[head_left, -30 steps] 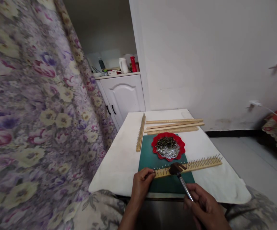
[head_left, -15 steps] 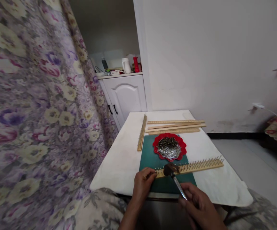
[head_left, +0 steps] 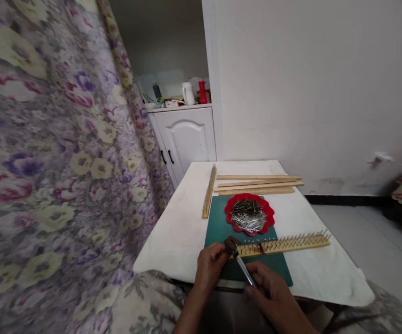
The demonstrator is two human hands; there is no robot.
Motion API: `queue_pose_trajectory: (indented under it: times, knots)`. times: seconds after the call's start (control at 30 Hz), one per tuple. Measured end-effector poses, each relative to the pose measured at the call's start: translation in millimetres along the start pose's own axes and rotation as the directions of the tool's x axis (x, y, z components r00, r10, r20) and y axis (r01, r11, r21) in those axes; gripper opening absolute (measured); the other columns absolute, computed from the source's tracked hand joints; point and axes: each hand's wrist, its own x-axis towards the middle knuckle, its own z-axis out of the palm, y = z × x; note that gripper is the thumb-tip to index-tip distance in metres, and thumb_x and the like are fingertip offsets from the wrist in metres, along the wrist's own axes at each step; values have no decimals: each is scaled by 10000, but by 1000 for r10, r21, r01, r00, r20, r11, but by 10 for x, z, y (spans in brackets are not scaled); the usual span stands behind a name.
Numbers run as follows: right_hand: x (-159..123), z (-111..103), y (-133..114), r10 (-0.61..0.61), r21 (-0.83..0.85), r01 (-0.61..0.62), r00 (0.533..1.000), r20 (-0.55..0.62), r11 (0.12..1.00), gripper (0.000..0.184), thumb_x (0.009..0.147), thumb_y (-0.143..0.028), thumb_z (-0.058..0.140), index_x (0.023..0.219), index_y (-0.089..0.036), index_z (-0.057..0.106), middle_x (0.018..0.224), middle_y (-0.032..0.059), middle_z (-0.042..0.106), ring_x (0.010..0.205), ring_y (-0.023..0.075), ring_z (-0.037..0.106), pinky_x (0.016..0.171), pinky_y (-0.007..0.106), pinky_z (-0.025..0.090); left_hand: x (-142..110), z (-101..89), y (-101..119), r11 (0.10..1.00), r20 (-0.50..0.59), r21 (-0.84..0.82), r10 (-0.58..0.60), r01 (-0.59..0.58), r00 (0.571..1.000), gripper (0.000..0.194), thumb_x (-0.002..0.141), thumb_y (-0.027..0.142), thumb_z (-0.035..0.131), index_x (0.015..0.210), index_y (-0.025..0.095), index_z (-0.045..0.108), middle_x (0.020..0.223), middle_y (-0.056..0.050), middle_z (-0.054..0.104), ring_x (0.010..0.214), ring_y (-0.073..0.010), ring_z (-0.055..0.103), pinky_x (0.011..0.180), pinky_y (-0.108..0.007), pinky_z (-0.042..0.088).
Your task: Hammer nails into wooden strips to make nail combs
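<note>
A wooden strip [head_left: 288, 243] studded with a row of upright nails lies across a green cutting mat [head_left: 222, 227] on the white table [head_left: 176, 232]. My left hand [head_left: 210, 269] is closed on the strip's left end. My right hand [head_left: 274, 299] grips the metal handle of a small hammer [head_left: 235, 253], whose dark head sits over the strip's left end, right beside my left fingers. A red scalloped dish [head_left: 249, 214] full of loose nails stands on the mat just behind the strip.
A second nail-studded strip [head_left: 209, 197] lies along the mat's left side. Several bare wooden strips [head_left: 258, 184] lie at the table's back. A flowered curtain [head_left: 65, 153] hangs at the left; a white cabinet [head_left: 185, 139] with bottles stands behind.
The hammer head has moved left along the strip, from over its middle-left part to its left end next to my left fingers. My right hand followed it leftward.
</note>
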Motion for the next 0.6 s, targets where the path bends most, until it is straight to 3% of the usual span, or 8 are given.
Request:
queue_pose_trajectory:
  times: [0.37, 0.6]
  knots:
    - [1, -9, 35, -13, -86, 12, 1000, -1, 996, 128, 778, -172, 522, 902, -188, 547, 650, -33, 615, 630, 174, 591, 592, 266, 415, -1, 6, -28, 1000, -10, 18, -19, 20, 1000, 161, 767, 176, 508, 653, 166, 621, 622, 37, 502, 606, -102, 473, 542, -183, 304]
    - [-62, -20, 7, 8, 3, -8, 999, -38, 1000, 115, 775, -228, 565, 887, -201, 564, 675, -26, 641, 651, 172, 603, 601, 254, 442, -6, 0, -12, 999, -8, 22, -26, 26, 1000, 138, 769, 196, 540, 693, 180, 655, 676, 19, 581, 642, -117, 529, 574, -192, 351]
